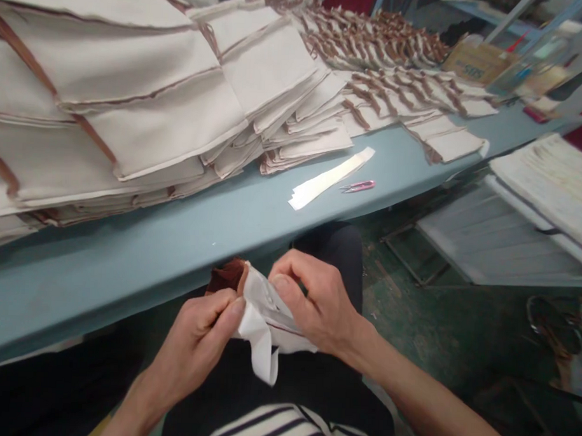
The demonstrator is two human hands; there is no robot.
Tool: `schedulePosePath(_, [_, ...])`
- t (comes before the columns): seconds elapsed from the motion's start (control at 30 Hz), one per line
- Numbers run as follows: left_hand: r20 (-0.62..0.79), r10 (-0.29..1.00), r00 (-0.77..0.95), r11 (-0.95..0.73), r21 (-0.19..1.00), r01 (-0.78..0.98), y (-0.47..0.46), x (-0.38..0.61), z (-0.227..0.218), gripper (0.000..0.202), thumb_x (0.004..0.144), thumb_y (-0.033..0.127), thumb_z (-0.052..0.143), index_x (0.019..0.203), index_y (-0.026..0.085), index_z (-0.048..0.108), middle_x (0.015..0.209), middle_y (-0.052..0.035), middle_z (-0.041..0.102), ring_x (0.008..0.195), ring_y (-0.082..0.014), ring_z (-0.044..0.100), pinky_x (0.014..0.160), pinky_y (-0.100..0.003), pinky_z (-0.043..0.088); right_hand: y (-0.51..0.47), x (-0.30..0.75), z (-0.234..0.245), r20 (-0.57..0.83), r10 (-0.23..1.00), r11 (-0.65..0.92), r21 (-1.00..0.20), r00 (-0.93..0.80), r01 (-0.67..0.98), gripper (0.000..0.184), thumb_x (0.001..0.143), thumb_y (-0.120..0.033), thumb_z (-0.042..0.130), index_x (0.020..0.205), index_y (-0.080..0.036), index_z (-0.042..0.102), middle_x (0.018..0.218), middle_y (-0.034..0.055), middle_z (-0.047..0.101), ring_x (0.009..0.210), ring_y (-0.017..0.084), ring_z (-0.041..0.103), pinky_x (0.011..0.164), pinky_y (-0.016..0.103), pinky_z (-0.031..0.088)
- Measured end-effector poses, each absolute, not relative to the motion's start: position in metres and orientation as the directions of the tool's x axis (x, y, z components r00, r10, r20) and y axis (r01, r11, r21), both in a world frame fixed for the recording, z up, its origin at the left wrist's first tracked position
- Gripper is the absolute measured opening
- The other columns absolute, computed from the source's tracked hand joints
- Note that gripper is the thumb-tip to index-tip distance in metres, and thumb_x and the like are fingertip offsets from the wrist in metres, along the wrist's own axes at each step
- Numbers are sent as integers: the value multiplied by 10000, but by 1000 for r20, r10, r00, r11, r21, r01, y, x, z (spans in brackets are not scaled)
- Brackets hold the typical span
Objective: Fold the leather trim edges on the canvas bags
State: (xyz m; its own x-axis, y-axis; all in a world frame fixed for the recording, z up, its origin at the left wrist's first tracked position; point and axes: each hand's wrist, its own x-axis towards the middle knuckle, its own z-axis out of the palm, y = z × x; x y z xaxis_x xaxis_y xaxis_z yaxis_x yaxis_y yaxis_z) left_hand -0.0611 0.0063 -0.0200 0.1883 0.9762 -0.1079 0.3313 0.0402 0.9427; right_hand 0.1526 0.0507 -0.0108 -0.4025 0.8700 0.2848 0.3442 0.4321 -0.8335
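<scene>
Over my lap I hold a small off-white cloth pouch (258, 284) with dark red-brown fabric at its far left end. My left hand (198, 339) is closed, thumb against fingers, on the pouch's left edge. The right hand (324, 302) pinches the cloth on the other side, its fingertips partly hidden by the fabric. A white strip (265, 360) hangs in a loop between the hands; whether it is sewn to the pouch I cannot tell. Beyond them on the table lie pink-handled thread snips (359, 186) and several flat pale strips (328, 179).
A blue-covered table (175, 239) runs across the view. Tall stacks of cream cloth pieces with brown trim (171, 93) fill its left side. Rows of brown-and-white pieces (374, 36) lie behind, near a cardboard box (475, 62). At right stands a rack with folded cloth (554, 183).
</scene>
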Motion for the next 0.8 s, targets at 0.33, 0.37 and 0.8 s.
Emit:
schedulePosePath(0.33, [69, 996, -64, -31, 885, 465, 10, -52, -34, 413, 1046, 309, 517, 640, 238, 492, 626, 43, 442, 579, -151, 405, 547, -298, 322, -16, 144, -36, -175, 933, 44, -811, -314, 584, 252, 866, -440, 856, 936, -211, 777, 956, 49, 831, 894, 250, 758, 831, 346, 471])
schedulePosePath(0.37, [73, 994, -80, -27, 884, 467, 10, -50, -35, 414, 1046, 313, 523, 639, 238, 493, 625, 43, 441, 576, -152, 403, 542, -298, 322, -16, 140, -39, -210, 930, -15, -842, -301, 540, 245, 854, -435, 859, 910, -214, 771, 958, 42, 829, 900, 246, 752, 839, 346, 478])
schedulePosePath(0.8, [59, 984, -166, 27, 881, 472, 8, -51, -29, 447, 1032, 401, 545, 619, 241, 484, 589, 45, 412, 523, -146, 362, 480, -297, 301, -13, 148, -35, -164, 931, -140, -985, -325, 98, 365, 1083, -407, 473, 916, -196, 721, 795, 26, 733, 740, 162, 666, 739, 287, 496])
